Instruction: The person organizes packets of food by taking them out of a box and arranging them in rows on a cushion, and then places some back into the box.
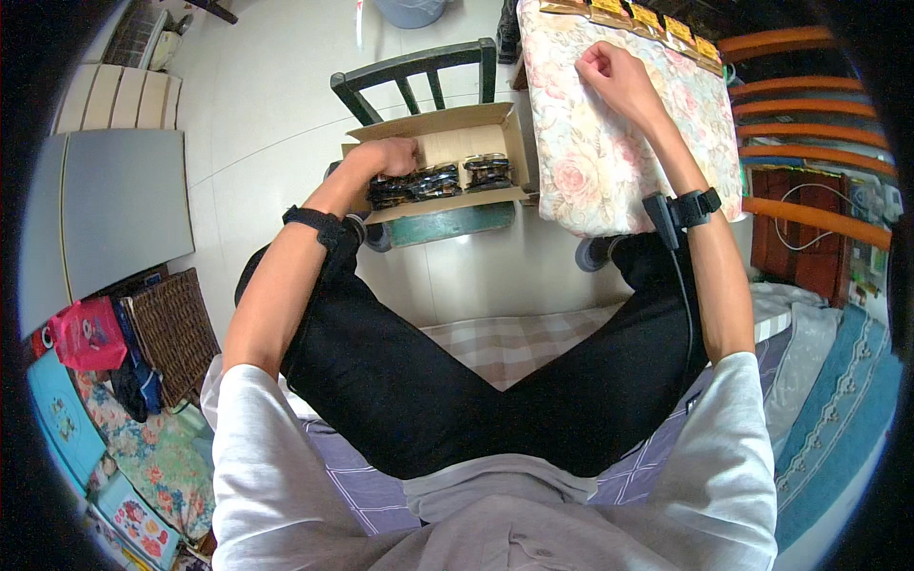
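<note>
Black packets (pixel 438 181), in two clusters, lie by my left hand (pixel 388 157) inside one box (pixel 466 143) — I can't tell its grip. My right hand (pixel 614 81) is loosely clenched — open floral cloth (pixel 571 133) around it, one row of gold packets (pixel 647 21) edging that.

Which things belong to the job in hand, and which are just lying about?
Likely in the job:
- left hand, in the cardboard box
- dark packets inside
- green chair beneath
- right hand, above the floral tablecloth
- gold packets along its edge

Apparently lying about:
- pink bag
- brown wickerwork
- bluish bucket
</note>
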Motion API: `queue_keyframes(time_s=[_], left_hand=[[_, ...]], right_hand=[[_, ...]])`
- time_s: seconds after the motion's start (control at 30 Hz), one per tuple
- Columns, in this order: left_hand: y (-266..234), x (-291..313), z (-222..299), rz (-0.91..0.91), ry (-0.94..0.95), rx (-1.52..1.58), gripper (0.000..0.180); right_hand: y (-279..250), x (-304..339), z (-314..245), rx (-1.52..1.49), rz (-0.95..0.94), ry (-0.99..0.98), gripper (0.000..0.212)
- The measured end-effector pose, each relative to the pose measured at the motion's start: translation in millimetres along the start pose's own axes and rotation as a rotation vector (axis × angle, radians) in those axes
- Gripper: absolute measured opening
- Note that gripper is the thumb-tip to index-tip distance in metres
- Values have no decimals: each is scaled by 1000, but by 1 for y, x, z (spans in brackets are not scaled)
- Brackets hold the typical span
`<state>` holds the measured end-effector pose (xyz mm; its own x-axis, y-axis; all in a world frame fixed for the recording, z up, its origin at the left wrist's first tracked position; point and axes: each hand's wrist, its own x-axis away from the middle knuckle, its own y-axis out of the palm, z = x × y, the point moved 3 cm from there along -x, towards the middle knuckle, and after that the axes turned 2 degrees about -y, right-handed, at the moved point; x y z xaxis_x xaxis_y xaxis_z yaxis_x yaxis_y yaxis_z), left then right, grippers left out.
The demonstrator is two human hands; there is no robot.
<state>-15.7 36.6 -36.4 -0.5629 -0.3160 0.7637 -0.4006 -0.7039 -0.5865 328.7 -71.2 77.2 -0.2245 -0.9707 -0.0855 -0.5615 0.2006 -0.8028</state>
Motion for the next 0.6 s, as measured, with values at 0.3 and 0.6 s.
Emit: queue_keyframes(time_s=[0.3, 0.6], left_hand=[[14, -19, -21, 26, -60, -84, 45], [16, -17, -16, -49, -84, -74, 46]], right_hand=[[1, -1, -1, 1, -5, -12, 27], [-1, 1, -2, 34, 5, -39, 27]])
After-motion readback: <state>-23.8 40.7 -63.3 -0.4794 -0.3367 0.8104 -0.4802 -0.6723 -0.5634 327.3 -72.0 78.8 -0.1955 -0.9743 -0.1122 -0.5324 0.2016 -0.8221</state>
